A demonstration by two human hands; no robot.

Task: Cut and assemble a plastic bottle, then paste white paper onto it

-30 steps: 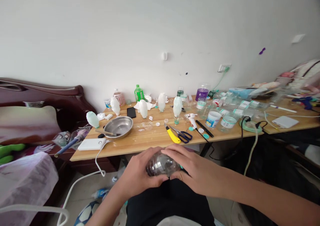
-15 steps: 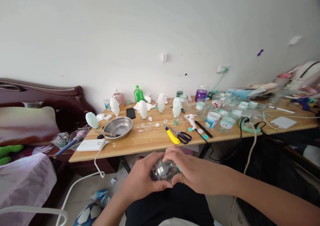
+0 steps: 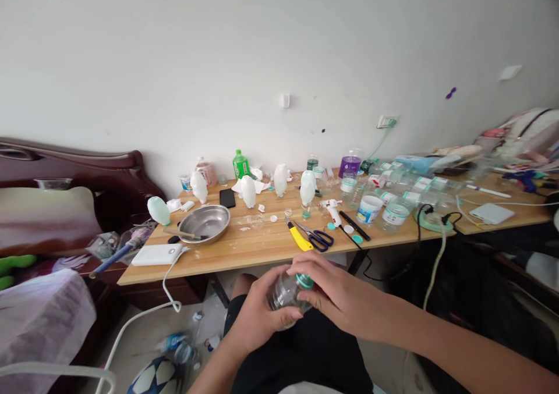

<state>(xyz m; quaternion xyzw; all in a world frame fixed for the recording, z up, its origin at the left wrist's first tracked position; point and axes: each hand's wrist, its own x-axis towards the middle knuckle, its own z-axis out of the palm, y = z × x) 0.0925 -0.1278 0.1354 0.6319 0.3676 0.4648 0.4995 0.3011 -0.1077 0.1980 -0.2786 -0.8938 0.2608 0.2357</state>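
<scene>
In front of my lap my left hand [image 3: 257, 309] is wrapped round a clear plastic bottle [image 3: 283, 293], which looks short and tilts up toward the right. Its green cap [image 3: 304, 280] shows between the fingers and thumb of my right hand [image 3: 325, 289], which are closed about the neck end. My fingers hide part of the bottle. On the table edge just beyond lie a yellow utility knife [image 3: 299, 235] and dark-handled scissors [image 3: 318, 238]. A white hot glue gun [image 3: 333, 212] rests behind them, near a black stick [image 3: 354, 225] and loose caps [image 3: 357, 239].
Several white-wrapped bottle shapes [image 3: 248, 191] stand along the table [image 3: 244, 255]. A steel bowl [image 3: 213, 222], a white power bank [image 3: 156, 255] and a phone [image 3: 227, 198] sit left. Clear bottles [image 3: 395, 215] and a power strip [image 3: 432, 222] crowd the right. A ball [image 3: 155, 376] lies on the floor.
The bottle has turned in my hands, so its green cap now shows and points up. My right hand has shifted onto the cap end. The view has moved slightly.
</scene>
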